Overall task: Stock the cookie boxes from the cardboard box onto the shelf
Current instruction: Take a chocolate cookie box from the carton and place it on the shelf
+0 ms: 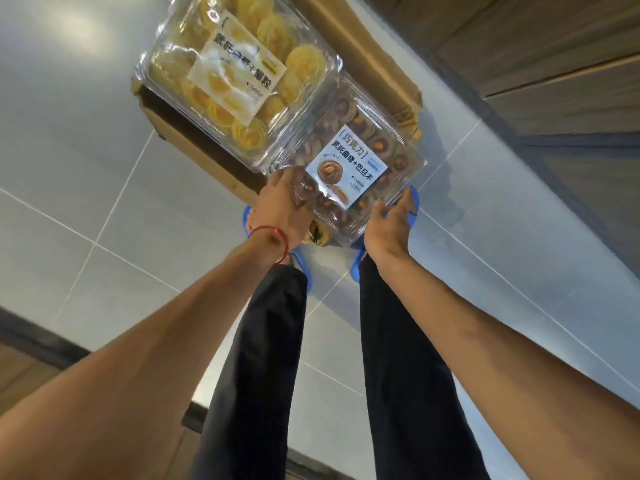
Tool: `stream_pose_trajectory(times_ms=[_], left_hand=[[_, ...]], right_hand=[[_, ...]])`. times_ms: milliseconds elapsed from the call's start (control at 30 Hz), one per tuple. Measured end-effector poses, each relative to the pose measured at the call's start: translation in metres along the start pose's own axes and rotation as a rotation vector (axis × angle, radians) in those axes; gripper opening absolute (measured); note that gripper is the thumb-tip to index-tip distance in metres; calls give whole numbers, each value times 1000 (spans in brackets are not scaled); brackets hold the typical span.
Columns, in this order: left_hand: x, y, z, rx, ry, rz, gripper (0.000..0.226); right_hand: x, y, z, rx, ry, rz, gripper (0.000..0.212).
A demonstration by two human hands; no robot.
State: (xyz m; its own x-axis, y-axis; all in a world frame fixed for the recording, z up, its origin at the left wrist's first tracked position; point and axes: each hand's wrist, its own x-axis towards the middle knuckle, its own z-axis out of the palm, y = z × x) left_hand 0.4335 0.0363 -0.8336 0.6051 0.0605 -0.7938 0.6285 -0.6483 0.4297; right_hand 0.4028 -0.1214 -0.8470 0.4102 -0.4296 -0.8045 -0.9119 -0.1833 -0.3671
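Cookie packaging first: a clear plastic box of brown chocolate cookies (349, 161), with a blue-and-white printed label on its lid, is held above the near edge of an open brown cardboard box (194, 143) that stands on the grey tiled floor (86, 150). The left hand (282, 206), with a thin red string bracelet (273, 233) at its wrist, grasps the box's near left edge with fingers curled over the lid. The right hand (389, 220) cups the near right corner, thumb and fingers bracketing the side. Beyond it, a second clear plastic box of yellow swirl cookies (239, 60) lies across the top of the cardboard box, its near corner overlapped by the chocolate one (whether the two touch I cannot tell). Below the hands are black trousers (270, 358) and blue slippers (414, 202). Brown wooden panelling (554, 46) runs along the right.
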Motion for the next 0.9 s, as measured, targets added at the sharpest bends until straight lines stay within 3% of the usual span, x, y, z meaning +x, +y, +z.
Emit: stream_pose_trajectory(times_ms=[233, 400, 500, 567, 900], left_hand=[[18, -6, 2, 140, 67, 76, 66], [35, -1, 5, 180, 24, 0, 73], [49, 12, 9, 58, -42, -72, 64], [56, 21, 12, -36, -66, -135, 54], [-3, 25, 7, -169, 92, -311, 25]], right_hand=[[20, 6, -1, -28, -7, -35, 63], [31, -8, -29, -30, -38, -23, 53], [40, -14, -45, -124, -113, -6, 64], [42, -18, -51, -184, -140, -1, 60], [-3, -35, -87, -382, -179, 18, 57]])
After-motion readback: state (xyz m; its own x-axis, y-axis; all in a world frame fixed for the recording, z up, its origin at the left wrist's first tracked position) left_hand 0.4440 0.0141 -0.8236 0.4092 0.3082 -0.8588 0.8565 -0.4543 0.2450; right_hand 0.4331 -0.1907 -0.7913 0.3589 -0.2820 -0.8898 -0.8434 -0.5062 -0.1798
